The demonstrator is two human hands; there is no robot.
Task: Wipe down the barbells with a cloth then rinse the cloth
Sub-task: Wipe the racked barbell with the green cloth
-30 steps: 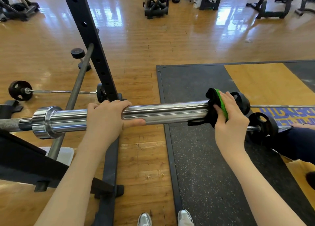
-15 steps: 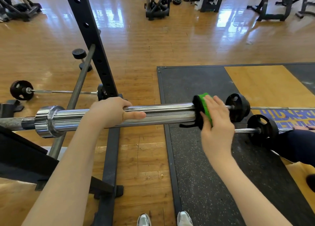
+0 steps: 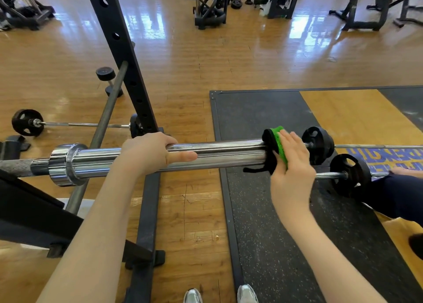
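A glossy wooden gym floor [image 3: 229, 62] meets a speckled rubber mat [image 3: 263, 211] below a smooth chrome barbell [image 3: 229, 152], whose free end juts over the mat. The left hand [image 3: 148, 151] curls around the bar. The right hand [image 3: 290, 163], fingers nearly straight, presses a green-and-black cloth [image 3: 274, 149] over the bar's tip.

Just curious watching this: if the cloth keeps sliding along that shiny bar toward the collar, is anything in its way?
Yes. The left hand grips the chrome barbell sleeve between the green-and-black cloth, pressed on by the right hand, and the chrome collar. The sleeve between cloth and left hand looks bare.
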